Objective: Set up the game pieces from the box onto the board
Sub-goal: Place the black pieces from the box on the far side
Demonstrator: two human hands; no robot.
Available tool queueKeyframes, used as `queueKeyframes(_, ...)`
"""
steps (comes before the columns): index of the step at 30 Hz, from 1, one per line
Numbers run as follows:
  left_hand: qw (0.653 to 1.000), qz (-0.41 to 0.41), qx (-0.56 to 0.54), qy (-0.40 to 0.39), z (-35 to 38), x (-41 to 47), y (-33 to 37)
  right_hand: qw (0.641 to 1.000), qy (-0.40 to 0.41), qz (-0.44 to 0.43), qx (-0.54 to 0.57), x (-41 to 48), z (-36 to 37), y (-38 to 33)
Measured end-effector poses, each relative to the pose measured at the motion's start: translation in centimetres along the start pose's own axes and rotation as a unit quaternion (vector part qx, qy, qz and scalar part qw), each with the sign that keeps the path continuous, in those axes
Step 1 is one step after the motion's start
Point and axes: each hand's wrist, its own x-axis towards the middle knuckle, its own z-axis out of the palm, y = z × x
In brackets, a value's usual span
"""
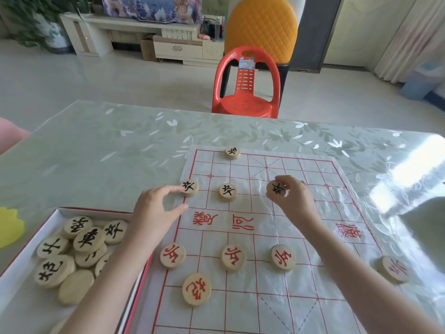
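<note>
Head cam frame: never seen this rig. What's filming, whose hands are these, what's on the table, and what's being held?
There is no machine and no mechanical grip here: a person works with two bare hands. The single picture comes from a wide-angle camera worn on the head, looking forward and down, so both arms reach in from the bottom edge.

On the table lies a thin board with a red grid. Five red-marked discs sit on its near side and three black-marked discs on the far side. To the left, an open box holds more discs.

The right hand pinches a fourth black-marked disc over the far half. The left hand is open, fingers spread by the leftmost black disc; whether it touches is unclear. A red chair stands behind the table.
</note>
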Motion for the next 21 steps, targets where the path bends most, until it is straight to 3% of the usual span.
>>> queueKeyframes(5, 0.998, -0.031, -0.053, 0.009, -2.3, -4.3, -3.0, 0.994, -0.070, 0.012, -0.078, 0.5, 1.5, 0.2)
queueKeyframes(8, 0.996, -0.059, -0.066, 0.026, -4.1, -6.4, -5.1, 0.995, -0.040, -0.003, -0.096, -0.7, 1.2, -0.7)
queueKeyframes(12, 0.990, -0.102, -0.087, 0.035, -6.5, -8.9, -7.9, 0.992, -0.001, -0.105, -0.069, -4.4, 1.4, -4.5)
queueKeyframes(17, 0.992, -0.110, -0.051, 0.029, -7.8, -11.8, -9.8, 0.962, -0.135, -0.236, 0.035, -11.3, 4.6, -11.2)
queueKeyframes(21, 0.995, -0.090, 0.029, 0.022, -7.3, -12.2, -10.2, 0.933, -0.209, -0.291, 0.021, -14.4, 8.5, -14.8)
